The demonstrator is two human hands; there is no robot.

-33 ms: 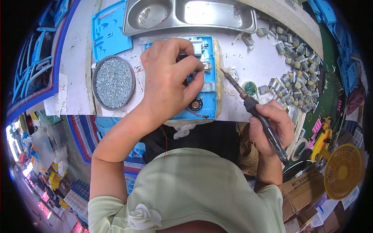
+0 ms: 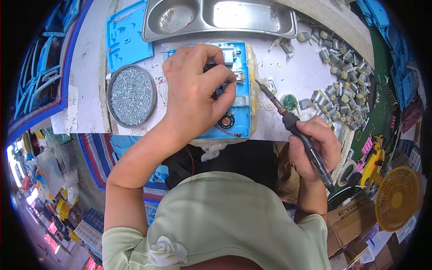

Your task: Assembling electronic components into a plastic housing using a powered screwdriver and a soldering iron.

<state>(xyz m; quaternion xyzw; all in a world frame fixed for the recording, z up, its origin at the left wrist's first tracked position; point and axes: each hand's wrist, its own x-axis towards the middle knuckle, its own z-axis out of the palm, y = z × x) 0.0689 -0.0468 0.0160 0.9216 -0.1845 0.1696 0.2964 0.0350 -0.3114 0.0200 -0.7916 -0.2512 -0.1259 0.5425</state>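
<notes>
My right hand (image 2: pixel 317 146) grips a soldering iron (image 2: pixel 310 146) by its black handle. Its tip stands just past the right edge of a blue plastic housing (image 2: pixel 244 114), apart from it. Over that housing my left hand (image 2: pixel 200 81) is closed, thumb and forefinger pinched beside a small part with thin wires (image 2: pixel 239 78); what they hold is too small to make out. Inside the housing are a boxy metal motor (image 2: pixel 228 56) and a round speaker (image 2: pixel 226 120). My left hand hides the housing's left side.
Left of the housing stands a round tray of small screws (image 2: pixel 131 95), below a blue plastic panel (image 2: pixel 128 38). A steel compartment tray (image 2: pixel 175 33) lies at the back. Many small motors (image 2: pixel 344 85) are heaped at right, near a green solder or flux piece (image 2: pixel 289 102). A yellow fan (image 2: pixel 397 199) stands lower right.
</notes>
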